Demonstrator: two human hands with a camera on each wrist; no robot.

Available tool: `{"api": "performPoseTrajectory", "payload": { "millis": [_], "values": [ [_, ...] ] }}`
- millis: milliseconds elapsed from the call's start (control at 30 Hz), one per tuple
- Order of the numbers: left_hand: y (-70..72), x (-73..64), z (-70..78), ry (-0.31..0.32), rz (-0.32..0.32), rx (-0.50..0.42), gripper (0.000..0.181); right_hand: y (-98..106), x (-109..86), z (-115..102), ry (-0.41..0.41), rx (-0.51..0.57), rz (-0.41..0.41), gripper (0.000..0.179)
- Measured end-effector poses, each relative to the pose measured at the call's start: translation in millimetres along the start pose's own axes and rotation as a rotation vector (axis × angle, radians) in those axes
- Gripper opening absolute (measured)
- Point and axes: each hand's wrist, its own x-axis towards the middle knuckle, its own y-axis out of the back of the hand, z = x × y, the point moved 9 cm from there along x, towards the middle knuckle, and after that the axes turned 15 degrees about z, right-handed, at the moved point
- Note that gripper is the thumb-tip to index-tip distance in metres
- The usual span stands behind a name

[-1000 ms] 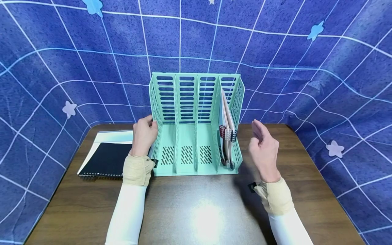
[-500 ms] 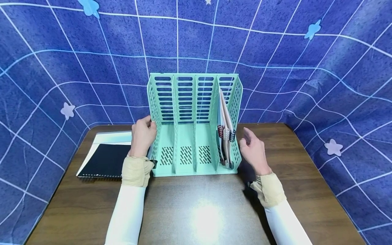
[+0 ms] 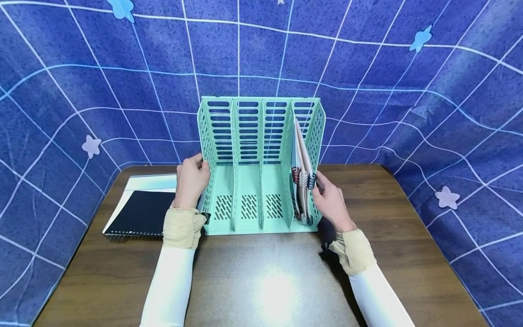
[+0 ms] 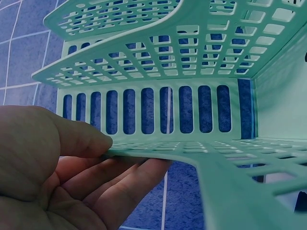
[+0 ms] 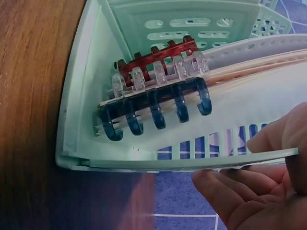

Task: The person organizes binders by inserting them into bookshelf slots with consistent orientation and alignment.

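Observation:
A mint-green file organizer (image 3: 248,227) with upright slotted dividers stands on the table. My left hand (image 3: 192,180) pinches its left side panel, thumb inside and fingers outside, as the left wrist view shows. On the opposite side my right hand (image 3: 332,203) holds the right panel's edge between thumb and fingers (image 5: 225,191). The rightmost compartment holds several thin ring-bound notebooks (image 3: 303,181), upright and leaning a little. Their rings are red (image 5: 158,57), clear and dark blue (image 5: 156,108). The other compartments show bare slotted bases.
Left of the organizer a black spiral notebook (image 3: 140,213) lies on top of a pale, light-coloured book (image 3: 153,181), close to my left forearm. The brown wooden table (image 3: 261,281) ends at a blue gridded curtain (image 3: 261,54) behind and at both sides.
My right hand has moved left from beside the organizer and taken hold of its right panel. The left hand keeps its place on the left panel.

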Motion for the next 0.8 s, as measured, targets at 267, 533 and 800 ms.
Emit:
{"api": "performPoseTrajectory", "payload": {
  "millis": [267,533,800],
  "values": [
    [-0.1,0.2,-0.2,0.003,0.000,-0.004,0.025,2.1,-0.2,-1.7,0.040,-0.055,0.024,0.053],
    [-1.2,-0.2,-1.3,0.012,-0.009,0.004,0.028,2.8,-1.1,-2.0,0.038,-0.062,0.034,0.054],
    [0.1,-0.9,-0.9,0.030,-0.033,0.001,0.030,1.4,-0.5,0.2,0.036,-0.069,0.046,0.056]
  ]
}}
